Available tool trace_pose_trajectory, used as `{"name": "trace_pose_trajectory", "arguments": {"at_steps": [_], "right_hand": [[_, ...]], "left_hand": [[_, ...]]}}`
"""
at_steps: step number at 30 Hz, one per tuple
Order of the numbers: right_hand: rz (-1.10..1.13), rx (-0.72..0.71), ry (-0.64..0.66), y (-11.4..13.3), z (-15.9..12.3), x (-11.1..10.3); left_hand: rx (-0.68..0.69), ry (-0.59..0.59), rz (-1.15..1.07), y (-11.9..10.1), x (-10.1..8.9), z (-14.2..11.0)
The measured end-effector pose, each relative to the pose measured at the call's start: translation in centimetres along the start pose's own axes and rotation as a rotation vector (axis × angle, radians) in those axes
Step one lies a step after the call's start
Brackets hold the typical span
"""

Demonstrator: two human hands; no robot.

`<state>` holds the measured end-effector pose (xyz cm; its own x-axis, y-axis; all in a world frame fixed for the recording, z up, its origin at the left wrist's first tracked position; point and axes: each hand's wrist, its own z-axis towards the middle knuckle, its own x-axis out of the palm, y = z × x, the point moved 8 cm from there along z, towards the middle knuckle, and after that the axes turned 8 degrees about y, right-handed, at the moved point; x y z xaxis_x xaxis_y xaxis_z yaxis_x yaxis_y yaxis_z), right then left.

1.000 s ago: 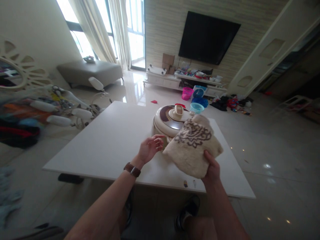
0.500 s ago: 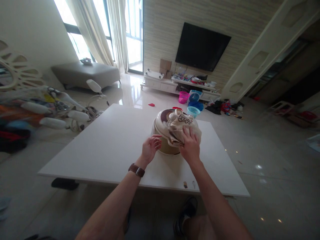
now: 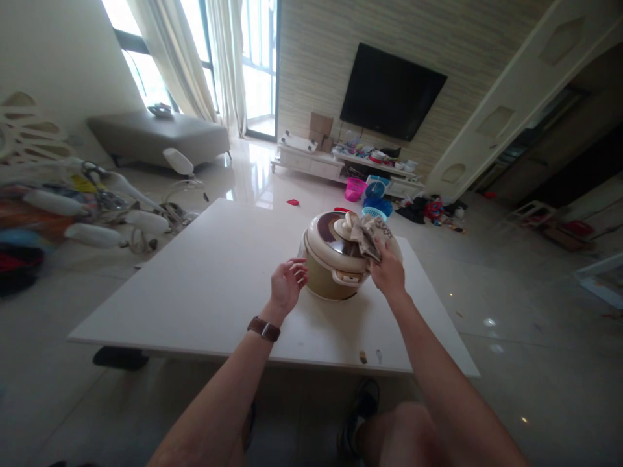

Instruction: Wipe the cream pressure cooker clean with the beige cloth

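Observation:
A cream and brown rice cooker (image 3: 333, 256) stands on the white table (image 3: 214, 272). My right hand (image 3: 388, 272) grips a bunched cream cloth with a brown pattern (image 3: 370, 231) and presses it on the right side of the cooker's lid. Just left of the cooker hovers my left hand (image 3: 287, 283), a brown watch on its wrist. Its fingers are loosely curled and apart, holding nothing and not touching the cooker.
Clutter with white bottles and cables (image 3: 111, 217) lies at the table's left. Behind it are a grey bench (image 3: 156, 133), a TV cabinet (image 3: 335, 162), coloured baskets (image 3: 365, 191) on the floor and a wall television (image 3: 389, 91). Two small bits (image 3: 368, 355) lie near the table's front edge.
My right hand has carried the cloth from in front of me onto the cooker's lid and slid it toward the lid's right side, bunching it. The left hand barely moved.

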<state>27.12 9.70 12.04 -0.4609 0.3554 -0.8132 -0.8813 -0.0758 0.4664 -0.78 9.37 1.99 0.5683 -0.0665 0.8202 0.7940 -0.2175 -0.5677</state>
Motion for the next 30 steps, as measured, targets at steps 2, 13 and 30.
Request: {"name": "trace_pose_trajectory", "arguments": {"at_steps": [2,13,30], "right_hand": [[-0.063,-0.098,0.061,2.1,-0.4,0.8],[-0.129,0.010,0.102,2.2,3.0,-0.7],[0.465,0.069,-0.185,-1.5,-7.1,2.1]], "left_hand": [[0.015,-0.012,-0.005,-0.1,0.0,-0.1],[0.015,-0.026,-0.019,0.1,0.0,0.0],[0.002,-0.022,-0.043,0.0,0.0,-0.3]]}}
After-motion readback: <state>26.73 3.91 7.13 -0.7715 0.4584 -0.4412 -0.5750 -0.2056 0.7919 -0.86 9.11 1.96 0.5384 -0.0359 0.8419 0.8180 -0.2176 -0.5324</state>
